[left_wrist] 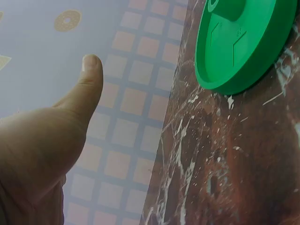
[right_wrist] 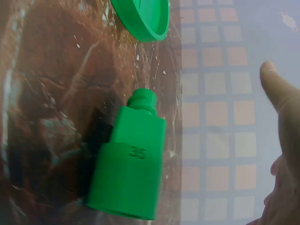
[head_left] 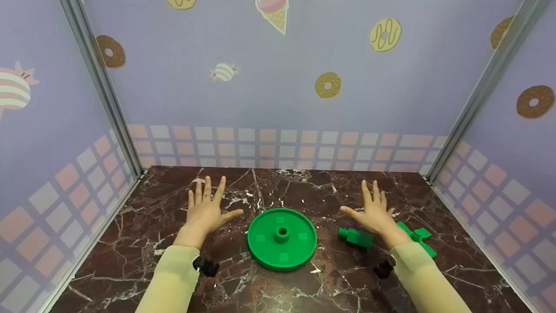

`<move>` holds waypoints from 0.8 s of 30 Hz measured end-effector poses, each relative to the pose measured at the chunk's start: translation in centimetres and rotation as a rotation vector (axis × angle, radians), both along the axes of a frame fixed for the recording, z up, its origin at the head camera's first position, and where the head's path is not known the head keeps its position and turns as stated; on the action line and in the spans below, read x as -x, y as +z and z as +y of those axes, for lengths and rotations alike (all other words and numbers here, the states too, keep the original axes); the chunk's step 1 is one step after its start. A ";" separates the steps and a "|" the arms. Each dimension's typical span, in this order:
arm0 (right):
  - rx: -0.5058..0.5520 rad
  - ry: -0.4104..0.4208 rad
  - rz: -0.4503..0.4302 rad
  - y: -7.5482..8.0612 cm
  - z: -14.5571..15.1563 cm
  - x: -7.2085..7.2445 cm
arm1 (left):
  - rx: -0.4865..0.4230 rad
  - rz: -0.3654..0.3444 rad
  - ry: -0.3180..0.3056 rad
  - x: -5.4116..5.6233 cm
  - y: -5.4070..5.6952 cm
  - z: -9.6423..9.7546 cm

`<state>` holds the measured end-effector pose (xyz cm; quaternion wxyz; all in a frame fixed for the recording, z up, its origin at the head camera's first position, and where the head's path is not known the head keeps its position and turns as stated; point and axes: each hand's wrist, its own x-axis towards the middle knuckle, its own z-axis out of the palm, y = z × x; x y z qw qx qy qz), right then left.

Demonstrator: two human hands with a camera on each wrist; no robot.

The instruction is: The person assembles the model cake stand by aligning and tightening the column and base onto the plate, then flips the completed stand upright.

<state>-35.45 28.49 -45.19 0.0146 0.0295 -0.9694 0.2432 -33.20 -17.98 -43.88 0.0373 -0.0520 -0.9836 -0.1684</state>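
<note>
A round green tray-like disc (head_left: pixel 269 250) with a raised rim and a hollow central post lies on the marble-patterned table. To its left, my left hand (head_left: pixel 206 213) is spread with straight fingers and holds nothing. My right hand (head_left: pixel 372 213) is likewise spread, on the disc's other side. Below that palm lies a stepped green block (head_left: pixel 358 238) with a round peg at one end; the right wrist view shows "35" on the block (right_wrist: pixel 133 164). A green cross-shaped piece (head_left: pixel 419 235) lies beyond the right wrist, partly hidden by the forearm.
Patterned panels enclose the dark marble table (head_left: pixel 243 287) at the back and both sides. Grey metal posts (head_left: pixel 104 87) stand at the back corners. Small white flecks are scattered around the disc. A black strapped device (head_left: pixel 206 266) sits at each wrist.
</note>
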 end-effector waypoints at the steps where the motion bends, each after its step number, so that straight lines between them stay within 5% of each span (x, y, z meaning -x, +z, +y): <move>1: 0.017 0.007 0.012 -0.2 0.2 -0.1 | -0.005 0.000 -0.004 0.0 -0.1 0.1; 18: 0.524 0.067 0.130 -4.9 2.6 -3.2 | -0.146 0.028 -0.073 -1.7 -4.0 2.6; 24: 0.590 0.067 0.143 -6.2 3.1 -4.0 | -0.184 0.016 -0.084 -2.4 -5.6 3.6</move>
